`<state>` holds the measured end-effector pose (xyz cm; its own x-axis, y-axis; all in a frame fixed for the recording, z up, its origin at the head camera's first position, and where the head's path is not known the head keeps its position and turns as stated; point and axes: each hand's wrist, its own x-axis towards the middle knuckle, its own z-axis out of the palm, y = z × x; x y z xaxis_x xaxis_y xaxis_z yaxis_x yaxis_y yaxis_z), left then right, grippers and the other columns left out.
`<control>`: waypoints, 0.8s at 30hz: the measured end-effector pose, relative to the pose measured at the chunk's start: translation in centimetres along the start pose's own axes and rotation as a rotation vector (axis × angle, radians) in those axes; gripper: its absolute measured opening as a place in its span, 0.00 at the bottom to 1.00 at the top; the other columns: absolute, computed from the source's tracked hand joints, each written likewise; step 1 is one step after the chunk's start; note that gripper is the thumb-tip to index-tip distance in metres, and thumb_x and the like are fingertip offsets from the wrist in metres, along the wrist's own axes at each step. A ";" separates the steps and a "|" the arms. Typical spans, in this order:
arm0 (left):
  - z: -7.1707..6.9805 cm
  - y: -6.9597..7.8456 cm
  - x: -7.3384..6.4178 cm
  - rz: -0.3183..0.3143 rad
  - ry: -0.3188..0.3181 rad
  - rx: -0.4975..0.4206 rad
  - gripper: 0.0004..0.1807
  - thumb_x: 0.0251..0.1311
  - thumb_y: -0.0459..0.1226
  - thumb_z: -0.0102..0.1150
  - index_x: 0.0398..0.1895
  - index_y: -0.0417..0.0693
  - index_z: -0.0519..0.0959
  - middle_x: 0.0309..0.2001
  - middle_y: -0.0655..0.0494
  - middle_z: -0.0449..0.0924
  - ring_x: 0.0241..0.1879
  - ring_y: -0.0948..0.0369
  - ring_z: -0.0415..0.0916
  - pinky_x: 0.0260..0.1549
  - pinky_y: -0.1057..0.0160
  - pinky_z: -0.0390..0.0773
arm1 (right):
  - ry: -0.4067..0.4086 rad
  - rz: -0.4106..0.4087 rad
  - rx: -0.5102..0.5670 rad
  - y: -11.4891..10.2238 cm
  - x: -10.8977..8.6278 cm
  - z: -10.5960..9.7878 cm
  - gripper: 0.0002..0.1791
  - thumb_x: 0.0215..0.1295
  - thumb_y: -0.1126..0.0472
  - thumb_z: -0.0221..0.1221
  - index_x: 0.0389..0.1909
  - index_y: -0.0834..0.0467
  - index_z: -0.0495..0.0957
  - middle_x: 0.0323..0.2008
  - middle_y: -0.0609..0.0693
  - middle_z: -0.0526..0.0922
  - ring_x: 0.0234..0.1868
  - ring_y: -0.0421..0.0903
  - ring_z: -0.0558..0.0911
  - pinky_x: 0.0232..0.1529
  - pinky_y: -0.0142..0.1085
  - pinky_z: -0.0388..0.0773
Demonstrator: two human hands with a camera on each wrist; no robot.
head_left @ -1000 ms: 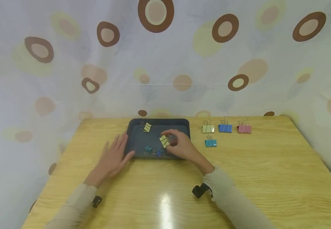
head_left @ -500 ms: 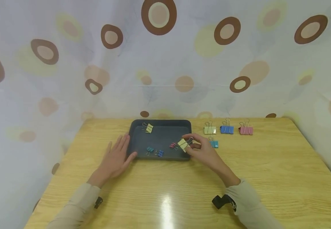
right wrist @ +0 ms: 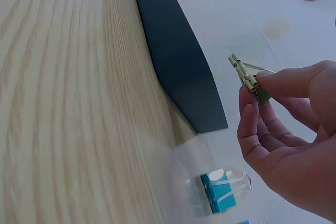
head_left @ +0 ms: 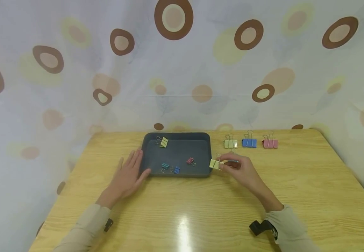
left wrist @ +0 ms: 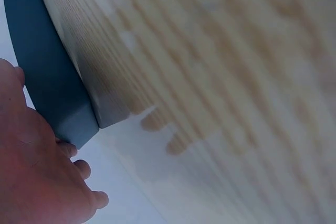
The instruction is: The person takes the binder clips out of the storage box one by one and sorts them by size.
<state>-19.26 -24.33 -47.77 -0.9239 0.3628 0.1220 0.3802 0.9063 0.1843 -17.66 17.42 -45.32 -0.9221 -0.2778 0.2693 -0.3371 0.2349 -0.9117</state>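
Note:
My right hand (head_left: 243,170) pinches a yellow binder clip (head_left: 215,164) between thumb and fingers, just past the right edge of the dark tray (head_left: 177,175). In the right wrist view the same clip (right wrist: 251,80) is seen edge-on, above the table. My left hand (head_left: 126,176) lies with straight fingers against the tray's left side. Inside the tray are another yellow binder clip (head_left: 163,141) at the back left, a small teal clip (head_left: 165,165), a small blue clip (head_left: 177,170) and a small red clip (head_left: 190,160).
Right of the tray, a yellow binder clip (head_left: 230,144), a blue one (head_left: 249,142) and a pink one (head_left: 270,143) stand in a row. A teal binder clip (right wrist: 219,191) is in front of them, mostly hidden by my right hand in the head view. A patterned cloth (head_left: 182,70) hangs behind the table.
My right hand has carried the yellow binder clip rightward from above the tray to past its right edge, uncovering the small red clip. My left hand stays at the tray's side.

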 end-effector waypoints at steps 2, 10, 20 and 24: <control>0.0 0.0 0.0 0.000 0.001 -0.006 0.45 0.78 0.60 0.37 0.82 0.35 0.46 0.82 0.43 0.43 0.80 0.43 0.43 0.73 0.32 0.44 | 0.012 0.014 -0.013 0.4 -0.2 -0.8 0.12 0.70 0.70 0.63 0.51 0.69 0.83 0.53 0.64 0.83 0.45 0.48 0.87 0.46 0.33 0.84; 0.0 0.1 0.0 -0.003 0.001 0.005 0.45 0.78 0.60 0.37 0.82 0.36 0.47 0.82 0.44 0.43 0.80 0.43 0.44 0.74 0.33 0.45 | 0.048 0.118 -0.069 1.1 -0.7 -3.6 0.14 0.73 0.62 0.63 0.54 0.65 0.83 0.54 0.63 0.84 0.46 0.45 0.88 0.46 0.35 0.84; 0.0 0.3 0.0 0.001 -0.004 0.003 0.45 0.78 0.60 0.36 0.82 0.35 0.47 0.82 0.43 0.43 0.80 0.43 0.44 0.74 0.33 0.44 | 0.131 0.157 -0.120 2.0 -1.2 -7.0 0.17 0.72 0.62 0.64 0.56 0.68 0.82 0.54 0.64 0.84 0.45 0.33 0.86 0.46 0.30 0.83; -0.2 0.3 -0.1 -0.002 -0.002 -0.001 0.44 0.78 0.59 0.37 0.81 0.34 0.48 0.82 0.42 0.43 0.80 0.43 0.44 0.74 0.33 0.44 | 0.158 0.186 -0.144 2.9 -1.5 -8.5 0.19 0.72 0.59 0.64 0.56 0.67 0.82 0.54 0.58 0.85 0.45 0.31 0.86 0.47 0.29 0.83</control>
<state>-19.08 -24.08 -47.54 -0.9247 0.3614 0.1199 0.3785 0.9069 0.1853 -18.81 26.40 -45.71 -0.9851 -0.0713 0.1567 -0.1722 0.4012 -0.8996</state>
